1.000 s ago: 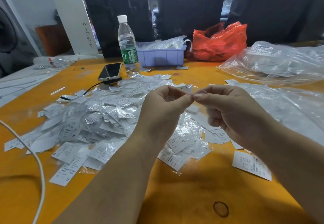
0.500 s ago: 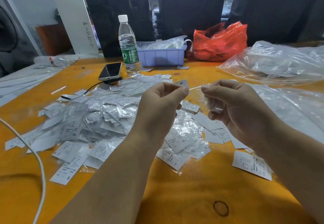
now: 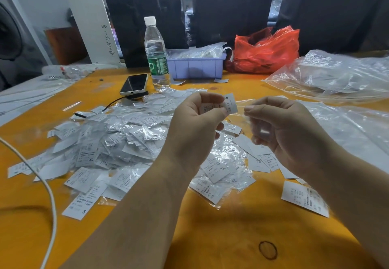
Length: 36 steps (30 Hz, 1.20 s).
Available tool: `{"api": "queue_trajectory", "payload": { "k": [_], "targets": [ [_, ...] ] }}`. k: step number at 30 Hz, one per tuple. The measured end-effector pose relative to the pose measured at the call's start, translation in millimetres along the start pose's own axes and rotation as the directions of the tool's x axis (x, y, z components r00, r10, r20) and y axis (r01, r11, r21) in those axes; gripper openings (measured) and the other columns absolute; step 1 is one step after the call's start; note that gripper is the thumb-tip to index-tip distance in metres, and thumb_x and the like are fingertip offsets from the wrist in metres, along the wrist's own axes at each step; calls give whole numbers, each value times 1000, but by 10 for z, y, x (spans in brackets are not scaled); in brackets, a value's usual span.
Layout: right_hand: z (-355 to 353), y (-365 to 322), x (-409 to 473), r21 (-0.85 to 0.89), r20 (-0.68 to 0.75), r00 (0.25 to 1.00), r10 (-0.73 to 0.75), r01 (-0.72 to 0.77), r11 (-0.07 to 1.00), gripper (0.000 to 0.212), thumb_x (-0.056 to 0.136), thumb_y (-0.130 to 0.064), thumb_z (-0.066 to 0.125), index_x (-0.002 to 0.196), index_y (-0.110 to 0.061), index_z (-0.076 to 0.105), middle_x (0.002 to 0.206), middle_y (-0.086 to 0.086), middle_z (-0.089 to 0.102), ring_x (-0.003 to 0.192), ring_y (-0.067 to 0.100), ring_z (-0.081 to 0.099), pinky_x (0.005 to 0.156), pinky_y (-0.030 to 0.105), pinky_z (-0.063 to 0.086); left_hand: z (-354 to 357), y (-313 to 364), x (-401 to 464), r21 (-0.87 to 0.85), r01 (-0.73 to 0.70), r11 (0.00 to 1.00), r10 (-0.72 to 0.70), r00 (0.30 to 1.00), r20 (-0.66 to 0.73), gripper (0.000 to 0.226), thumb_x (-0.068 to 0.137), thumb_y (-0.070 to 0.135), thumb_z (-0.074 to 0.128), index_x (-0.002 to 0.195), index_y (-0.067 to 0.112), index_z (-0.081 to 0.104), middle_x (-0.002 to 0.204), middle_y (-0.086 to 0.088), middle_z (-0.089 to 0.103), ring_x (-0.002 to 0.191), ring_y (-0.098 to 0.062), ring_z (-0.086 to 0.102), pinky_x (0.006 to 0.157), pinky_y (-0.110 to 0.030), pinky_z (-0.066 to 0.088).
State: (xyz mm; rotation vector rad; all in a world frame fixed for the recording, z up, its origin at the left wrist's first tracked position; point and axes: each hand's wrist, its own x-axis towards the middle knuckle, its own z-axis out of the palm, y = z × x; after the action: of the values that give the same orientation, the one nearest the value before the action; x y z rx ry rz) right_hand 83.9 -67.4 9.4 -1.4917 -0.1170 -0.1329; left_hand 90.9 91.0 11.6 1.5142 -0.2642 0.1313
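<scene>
At an orange worktable (image 3: 231, 237), a broad heap of bagged labels (image 3: 117, 134) suggests much of the sleeving job is done; several bare labels (image 3: 305, 200) by the right arm await their turn. Raised above the heap, the left hand (image 3: 195, 125) pinches an S label (image 3: 230, 103) at its fingertips, just beside the clear sleeve (image 3: 241, 110) pinched by the right hand (image 3: 288, 129).

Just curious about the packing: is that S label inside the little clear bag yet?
Out: the left hand pinches the bare label, the right hand pinches the clear bag beside it, not around it.
</scene>
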Motion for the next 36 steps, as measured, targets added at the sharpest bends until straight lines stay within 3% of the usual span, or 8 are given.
{"api": "queue_trajectory", "payload": {
  "k": [7,10,13,19,36],
  "targets": [
    [-7,5,-7,32,13,1000,-23,23,999,19,84,-9,65,67,-14,63,58,7,47,53,17,43,51,29,40,-13,-10,10,33,-19,999,23,993,-112,28,90,8,65,109,26,55,87,2,64,56,-3,58,56,-18,52],
    [-4,-1,-17,47,41,998,-43,41,998,11,74,-16,69,65,-15,64,58,7,46,52,17,42,49,27,40,-23,-5,17,20,-7,1000,10,990,-142,29,89,9,66,111,25,54,89,1,63,57,-4,58,57,-18,52],
    [0,-4,-26,40,60,997,-48,45,998,9,66,-22,69,65,-15,64,57,6,47,51,17,41,48,26,41,-13,0,4,25,5,1000,-2,993,-117,25,88,10,68,107,24,59,89,1,62,61,-6,59,58,-18,53],
    [-7,12,-8,-11,14,999,-34,34,999,16,85,-9,64,70,-10,61,57,7,46,52,18,41,49,27,42,0,24,-6,4,11,1000,-11,998,-69,19,88,7,65,102,20,63,86,-1,63,58,-4,58,57,-19,52],
    [17,-10,-27,18,-28,999,-21,21,1000,25,88,-10,63,64,-15,61,64,10,45,53,13,44,49,26,41,8,14,-15,74,44,996,-46,999,20,13,89,6,65,96,17,65,83,1,66,59,-5,58,58,-21,54]
  ]
}}
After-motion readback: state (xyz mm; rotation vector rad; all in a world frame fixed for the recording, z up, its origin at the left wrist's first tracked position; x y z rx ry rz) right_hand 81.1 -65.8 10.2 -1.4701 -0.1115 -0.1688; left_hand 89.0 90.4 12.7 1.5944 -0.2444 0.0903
